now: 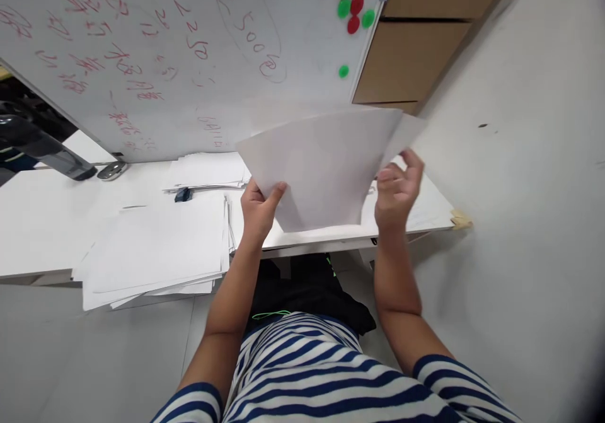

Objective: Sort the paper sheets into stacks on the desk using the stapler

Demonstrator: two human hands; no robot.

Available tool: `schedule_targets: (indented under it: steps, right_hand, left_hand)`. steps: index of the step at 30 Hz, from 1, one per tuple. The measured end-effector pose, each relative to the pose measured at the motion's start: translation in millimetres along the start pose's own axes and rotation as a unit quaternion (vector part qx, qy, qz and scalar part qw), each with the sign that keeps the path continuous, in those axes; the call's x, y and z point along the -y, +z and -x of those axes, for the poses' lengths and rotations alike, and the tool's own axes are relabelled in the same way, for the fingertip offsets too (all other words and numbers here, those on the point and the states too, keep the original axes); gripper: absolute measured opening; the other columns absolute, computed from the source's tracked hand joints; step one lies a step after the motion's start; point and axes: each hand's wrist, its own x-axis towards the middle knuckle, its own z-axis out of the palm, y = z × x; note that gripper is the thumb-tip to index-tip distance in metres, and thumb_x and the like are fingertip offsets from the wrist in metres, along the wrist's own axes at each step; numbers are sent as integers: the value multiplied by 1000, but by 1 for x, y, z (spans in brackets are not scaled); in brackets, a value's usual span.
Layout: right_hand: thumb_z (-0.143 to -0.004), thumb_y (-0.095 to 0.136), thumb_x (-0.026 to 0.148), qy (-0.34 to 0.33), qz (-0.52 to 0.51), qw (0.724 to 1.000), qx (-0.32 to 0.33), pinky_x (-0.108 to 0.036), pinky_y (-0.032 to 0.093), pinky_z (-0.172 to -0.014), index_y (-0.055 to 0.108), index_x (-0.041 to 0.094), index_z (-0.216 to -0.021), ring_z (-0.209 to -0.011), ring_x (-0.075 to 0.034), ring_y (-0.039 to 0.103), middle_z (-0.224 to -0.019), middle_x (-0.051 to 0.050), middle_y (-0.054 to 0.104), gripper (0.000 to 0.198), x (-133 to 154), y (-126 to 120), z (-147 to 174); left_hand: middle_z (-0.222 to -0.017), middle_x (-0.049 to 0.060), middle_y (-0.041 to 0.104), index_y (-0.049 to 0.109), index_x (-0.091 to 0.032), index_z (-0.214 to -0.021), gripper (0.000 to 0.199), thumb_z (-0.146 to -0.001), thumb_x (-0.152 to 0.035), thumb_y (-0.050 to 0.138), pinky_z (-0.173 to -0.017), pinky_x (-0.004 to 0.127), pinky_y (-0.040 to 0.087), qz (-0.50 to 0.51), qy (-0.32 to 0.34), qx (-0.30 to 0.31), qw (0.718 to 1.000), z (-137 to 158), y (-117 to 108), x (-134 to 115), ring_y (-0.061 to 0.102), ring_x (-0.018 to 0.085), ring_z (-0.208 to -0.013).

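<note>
Several sheets of white paper (326, 164) stand tilted above the desk's front edge, in front of me. My left hand (259, 207) is closed on their left side, with the thumb across the near face. At their right side my right hand (398, 190) has its fingers curled at the edge of a sheet that is parted from the front one. Its fingertips are slightly blurred. A loose stack of white paper (161, 243) lies to the left of my left hand and overhangs the desk edge. Behind it is another paper stack (208, 169).
A whiteboard (302, 89) with red writing and round magnets stands at the desk's back, beside cardboard boxes (411, 57). On the white desk (38, 221) are a small dark object (183, 195), a computer mouse (112, 170) and a dark bottle (47, 149). A wall (520, 190) bounds the right.
</note>
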Motion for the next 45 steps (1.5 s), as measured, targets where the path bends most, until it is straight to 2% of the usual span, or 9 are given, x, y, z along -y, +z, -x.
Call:
schedule_targets:
  steps: [4,8,12,18,25,29,34,40,45]
  right_hand:
    - [-82,67,51,162,-92,976,111,-39,53,-88,50,26,-129,-96,-20,66,-105,-6,67,56,-44,23,41]
    - [-75,75,47,228,-121,960,108,-42,49,-98,58,22,-116,-108,-23,64,-116,-10,68,51,-66,45,78]
    - [-77,72,47,230,-100,967,45,-38,51,-90,64,20,-99,-93,-19,66,-96,-5,70,36,-51,55,80]
    - [-81,67,51,165,-51,985,4,-34,51,-85,61,20,-100,-89,-16,64,-94,-3,69,37,-24,53,65]
    - [-75,72,52,294,-42,954,39,-41,51,-90,64,15,-111,-103,-26,66,-109,-12,72,52,-43,56,92]
    - [-74,72,52,279,-31,959,50,-43,52,-90,69,13,-104,-102,-28,68,-107,-13,74,49,-39,55,83]
    - [-76,70,53,282,-8,957,71,-43,51,-92,72,16,-101,-100,-27,68,-102,-10,75,45,-34,53,87]
    - [-78,68,52,281,-1,958,60,-42,52,-91,72,16,-103,-100,-27,69,-102,-10,75,45,-38,51,101]
    - [-73,73,54,336,19,939,75,-44,51,-95,71,15,-103,-104,-29,68,-105,-13,74,48,-44,49,106]
  left_hand:
    - [-87,2,68,63,-19,-93,37,-74,-48,76,-69,25,53,-57,-13,-75,995,7,-16,13,65,15,-79]
    - [-96,5,68,62,-19,-101,41,-76,-50,74,-77,28,54,-90,-22,-105,990,22,-27,25,66,17,-88]
    - [-107,8,68,61,-19,-111,45,-79,-48,71,-85,31,53,-91,-17,-102,990,28,-26,17,66,19,-98]
    - [-108,8,68,61,-19,-108,44,-77,-49,72,-87,32,52,-107,24,-80,991,8,-22,-7,64,21,-101]
    - [-118,12,64,49,-20,-127,64,-75,-47,74,-91,36,51,-133,-56,11,989,14,-29,27,63,23,-108]
    - [-111,12,69,63,-17,-112,49,-78,-52,69,-90,39,51,-144,-103,64,982,16,-33,30,65,26,-104]
    - [-107,12,73,71,-16,-103,46,-76,-54,71,-92,43,51,-129,-155,38,979,26,-35,28,66,29,-106]
    - [-101,9,74,72,-15,-97,45,-77,-55,69,-95,44,51,-138,-124,23,982,39,-35,44,66,28,-105]
    - [-97,9,74,72,-15,-96,48,-77,-58,69,-96,45,52,-124,-152,16,980,42,-36,48,66,29,-106]
